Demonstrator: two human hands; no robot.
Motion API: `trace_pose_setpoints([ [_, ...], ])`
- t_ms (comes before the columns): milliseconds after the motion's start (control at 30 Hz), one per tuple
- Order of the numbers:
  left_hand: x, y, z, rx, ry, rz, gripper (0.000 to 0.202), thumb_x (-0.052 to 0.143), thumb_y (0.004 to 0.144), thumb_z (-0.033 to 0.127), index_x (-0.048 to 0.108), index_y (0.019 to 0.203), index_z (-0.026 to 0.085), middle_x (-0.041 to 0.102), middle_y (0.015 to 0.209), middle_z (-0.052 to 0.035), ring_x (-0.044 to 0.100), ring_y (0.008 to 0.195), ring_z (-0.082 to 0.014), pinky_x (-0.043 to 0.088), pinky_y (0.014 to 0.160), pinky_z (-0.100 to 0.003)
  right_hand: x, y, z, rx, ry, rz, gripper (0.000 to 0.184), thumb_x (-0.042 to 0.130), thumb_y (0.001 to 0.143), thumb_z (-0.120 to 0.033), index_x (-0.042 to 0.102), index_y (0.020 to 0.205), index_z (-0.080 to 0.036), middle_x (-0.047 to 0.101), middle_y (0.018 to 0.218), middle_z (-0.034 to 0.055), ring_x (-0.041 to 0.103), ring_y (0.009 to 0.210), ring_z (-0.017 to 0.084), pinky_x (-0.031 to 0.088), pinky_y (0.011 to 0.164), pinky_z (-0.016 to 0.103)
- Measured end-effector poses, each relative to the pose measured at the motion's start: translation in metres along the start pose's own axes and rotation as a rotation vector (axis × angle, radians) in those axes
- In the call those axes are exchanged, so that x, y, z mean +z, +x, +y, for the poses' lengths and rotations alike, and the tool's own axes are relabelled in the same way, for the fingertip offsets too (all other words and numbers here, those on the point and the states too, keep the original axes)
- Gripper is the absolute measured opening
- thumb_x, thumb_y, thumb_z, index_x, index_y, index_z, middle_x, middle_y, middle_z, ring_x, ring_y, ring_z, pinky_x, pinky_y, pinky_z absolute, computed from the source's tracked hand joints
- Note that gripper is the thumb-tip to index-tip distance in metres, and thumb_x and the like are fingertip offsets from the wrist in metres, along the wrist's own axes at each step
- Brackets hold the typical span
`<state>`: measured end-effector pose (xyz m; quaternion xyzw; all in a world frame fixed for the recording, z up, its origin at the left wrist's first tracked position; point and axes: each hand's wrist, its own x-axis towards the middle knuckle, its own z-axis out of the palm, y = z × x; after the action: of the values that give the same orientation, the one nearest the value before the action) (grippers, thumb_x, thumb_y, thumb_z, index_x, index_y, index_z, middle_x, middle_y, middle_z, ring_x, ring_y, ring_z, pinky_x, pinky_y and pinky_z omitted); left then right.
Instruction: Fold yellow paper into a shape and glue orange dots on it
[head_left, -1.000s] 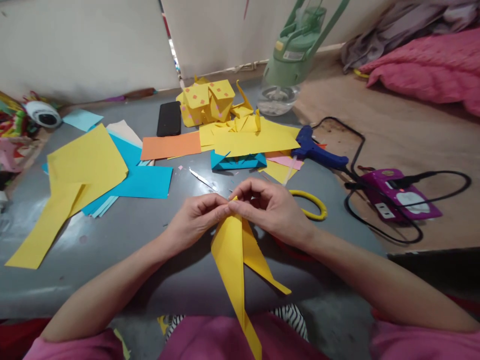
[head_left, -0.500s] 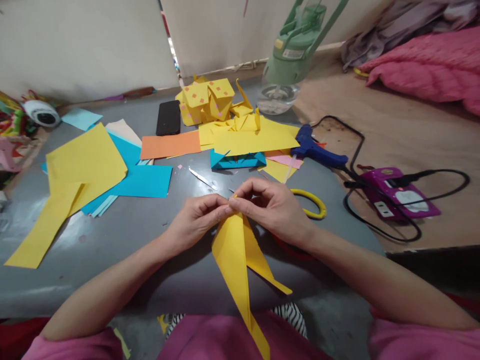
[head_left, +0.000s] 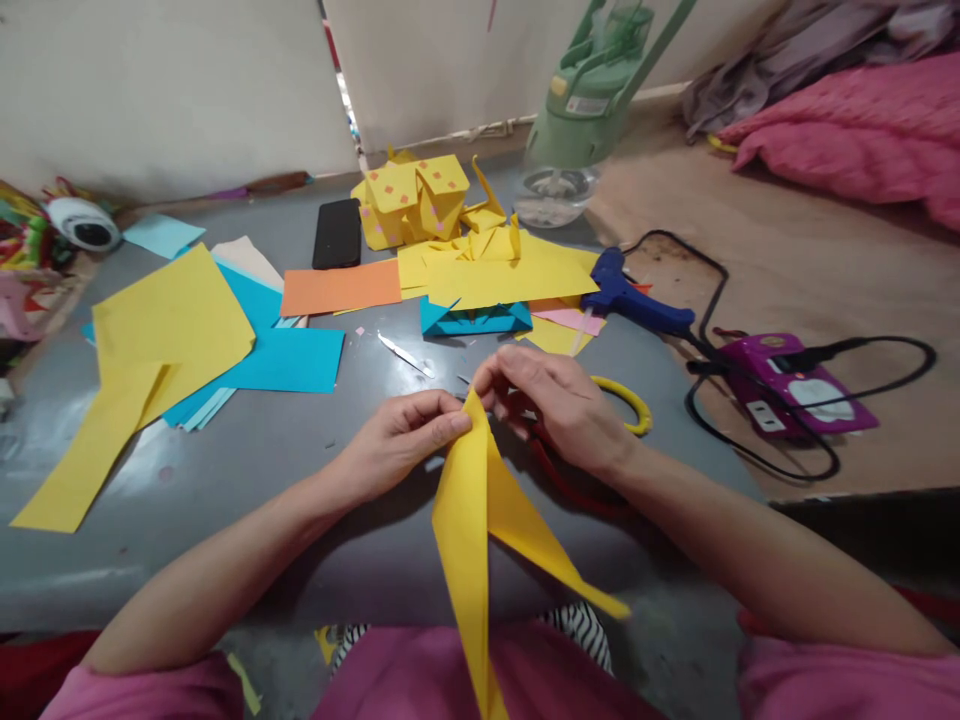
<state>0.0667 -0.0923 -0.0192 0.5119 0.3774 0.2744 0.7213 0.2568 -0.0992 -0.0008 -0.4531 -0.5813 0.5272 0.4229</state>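
A folded piece of yellow paper (head_left: 463,520) hangs point-up over the table's front edge, its long tail reaching toward my lap. A second narrow flap spreads out to the lower right. My left hand (head_left: 409,435) pinches the left side near the top point between thumb and forefinger. At the other side of that point, my right hand (head_left: 551,405) has its fingers curled in against the paper; its fingertips are partly hidden. Just beyond my hands lie tweezers (head_left: 405,355). Scissors with a yellow handle (head_left: 637,405) are partly covered by my right hand.
Yellow sheets (head_left: 176,335), blue paper (head_left: 289,362) and an orange strip (head_left: 341,288) lie on the grey table. Farther back are a black phone (head_left: 337,234) and a spotted yellow paper model (head_left: 412,200). A blue glue gun (head_left: 645,300) is wired to a purple power strip (head_left: 799,390).
My right hand has shifted slightly right and up, uncovering the paper's top point. The right flap has swung farther out to the right, while my left hand keeps its pinch.
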Motion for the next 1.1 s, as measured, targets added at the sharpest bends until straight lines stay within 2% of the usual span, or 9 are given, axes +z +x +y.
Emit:
trace_pose_setpoints([
  [100, -0.004, 0.0, 0.0, -0.106, -0.192, -0.043, 0.038, 0.075, 0.08, 0.053, 0.061, 0.078, 0.018, 0.057, 0.067, 0.0028, 0.053, 0.057, -0.0088, 0.046, 0.061, -0.023, -0.002, 0.001, 0.003, -0.057, -0.049, -0.018, 0.017, 0.057, 0.093, -0.033, 0.067, 0.097, -0.02, 0.063, 0.083, 0.0021, 0.056, 0.072, 0.012, 0.045, 0.057, 0.023],
  [200, -0.009, 0.002, 0.001, -0.179, -0.33, -0.135, 0.036, 0.072, 0.083, 0.052, 0.06, 0.081, 0.018, 0.057, 0.062, 0.004, 0.058, 0.051, -0.0102, 0.055, 0.064, -0.028, -0.004, 0.003, 0.006, -0.138, -0.108, -0.077, 0.024, 0.064, 0.087, -0.028, 0.067, 0.111, -0.023, 0.064, 0.096, 0.0031, 0.059, 0.082, 0.014, 0.05, 0.066, 0.025],
  [333, -0.013, 0.007, -0.003, -0.226, -0.43, -0.299, 0.033, 0.074, 0.082, 0.048, 0.063, 0.077, 0.017, 0.05, 0.05, 0.0059, 0.055, 0.041, -0.0103, 0.058, 0.06, -0.03, -0.005, 0.006, 0.007, -0.169, -0.109, -0.142, 0.013, 0.071, 0.085, -0.033, 0.07, 0.092, -0.022, 0.063, 0.091, 0.0025, 0.057, 0.078, 0.014, 0.051, 0.065, 0.025],
  [400, -0.014, 0.009, -0.008, -0.261, -0.473, -0.319, 0.033, 0.077, 0.078, 0.047, 0.066, 0.08, 0.016, 0.058, 0.056, 0.0025, 0.061, 0.047, -0.0133, 0.06, 0.063, -0.033, -0.005, 0.006, 0.007, -0.167, -0.082, -0.138, 0.013, 0.072, 0.084, -0.033, 0.069, 0.084, -0.021, 0.062, 0.087, 0.0019, 0.057, 0.077, 0.014, 0.05, 0.065, 0.025],
  [500, -0.021, 0.009, -0.013, -0.211, -0.45, -0.193, 0.029, 0.076, 0.079, 0.042, 0.07, 0.094, 0.018, 0.072, 0.086, -0.0056, 0.072, 0.073, -0.0193, 0.06, 0.076, -0.035, -0.003, 0.006, 0.006, -0.11, -0.007, -0.044, 0.016, 0.071, 0.084, -0.035, 0.065, 0.084, -0.021, 0.06, 0.079, -0.0002, 0.057, 0.069, 0.012, 0.048, 0.058, 0.023],
  [600, -0.029, 0.005, -0.009, -0.024, -0.099, -0.019, 0.033, 0.073, 0.082, 0.033, 0.069, 0.114, 0.025, 0.072, 0.116, -0.0079, 0.071, 0.098, -0.0234, 0.057, 0.088, -0.037, -0.003, 0.007, 0.007, -0.073, 0.055, 0.144, 0.022, 0.072, 0.083, -0.039, 0.059, 0.084, -0.021, 0.053, 0.067, -0.005, 0.046, 0.052, 0.007, 0.037, 0.044, 0.02],
  [700, -0.03, -0.001, 0.0, 0.031, 0.185, -0.044, 0.036, 0.082, 0.073, 0.028, 0.075, 0.108, 0.024, 0.072, 0.122, -0.008, 0.064, 0.117, -0.0279, 0.048, 0.104, -0.038, -0.004, 0.009, 0.01, -0.05, 0.108, 0.266, 0.026, 0.07, 0.083, -0.042, 0.054, 0.084, -0.022, 0.047, 0.06, -0.0088, 0.037, 0.042, 0.005, 0.03, 0.037, 0.02],
  [833, -0.015, -0.005, 0.001, -0.017, 0.341, -0.095, 0.03, 0.084, 0.069, 0.032, 0.077, 0.097, 0.024, 0.075, 0.111, -0.0059, 0.065, 0.116, -0.0294, 0.049, 0.103, -0.041, -0.006, 0.008, 0.013, -0.041, 0.125, 0.307, 0.029, 0.069, 0.084, -0.046, 0.051, 0.085, -0.023, 0.044, 0.059, -0.01, 0.037, 0.041, 0.005, 0.03, 0.036, 0.02],
  [1100, -0.011, 0.0, -0.009, 0.162, -0.063, 0.219, 0.045, 0.073, 0.082, 0.05, 0.07, 0.116, 0.02, 0.073, 0.119, -0.0126, 0.073, 0.097, -0.0246, 0.059, 0.079, -0.033, -0.005, 0.007, 0.012, -0.075, 0.112, 0.314, 0.032, 0.073, 0.082, -0.048, 0.054, 0.083, -0.022, 0.049, 0.062, -0.0073, 0.042, 0.048, 0.006, 0.032, 0.04, 0.021],
])
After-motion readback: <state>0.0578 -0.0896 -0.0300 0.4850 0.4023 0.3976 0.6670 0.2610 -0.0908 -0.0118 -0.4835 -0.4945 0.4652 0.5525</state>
